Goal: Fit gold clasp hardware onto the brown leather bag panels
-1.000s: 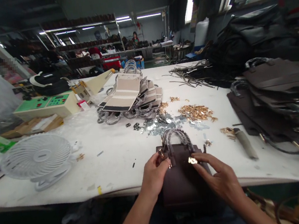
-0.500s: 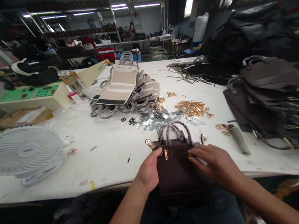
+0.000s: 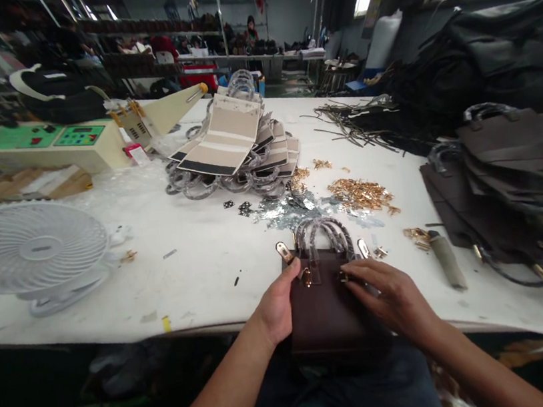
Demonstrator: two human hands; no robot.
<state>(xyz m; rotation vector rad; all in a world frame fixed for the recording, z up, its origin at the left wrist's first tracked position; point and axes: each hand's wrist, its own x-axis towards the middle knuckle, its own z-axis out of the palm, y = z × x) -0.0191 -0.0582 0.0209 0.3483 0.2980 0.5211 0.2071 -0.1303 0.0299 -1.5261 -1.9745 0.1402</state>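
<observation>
A small dark brown handbag (image 3: 335, 316) rests on my lap against the table's front edge. Its two arched handles (image 3: 326, 229) are wrapped in clear plastic. My left hand (image 3: 280, 303) grips the bag's left side, thumb on the front by a gold turn-lock (image 3: 307, 276). A strap end with a gold plate (image 3: 284, 251) sticks up above that thumb. With fingertips pinched, my right hand (image 3: 387, 288) is at a small gold clasp (image 3: 344, 276) on the bag's right front. Behind these fingers stands another gold-plated strap end (image 3: 363, 248).
Gold fittings (image 3: 361, 194) and silver plates (image 3: 285, 208) lie in heaps beyond the bag. Flat bag panels (image 3: 221, 133) are stacked behind them. To the left stand a white fan (image 3: 30, 247) and a green-topped machine (image 3: 55, 143). Brown bags (image 3: 506, 150) and a grey-green cylinder (image 3: 446, 260) are on the right.
The camera view has tilted and shifted slightly. The right strap end with its gold plate shows more plainly now. Both hands keep their places on the handbag, the right fingers still at the clasp.
</observation>
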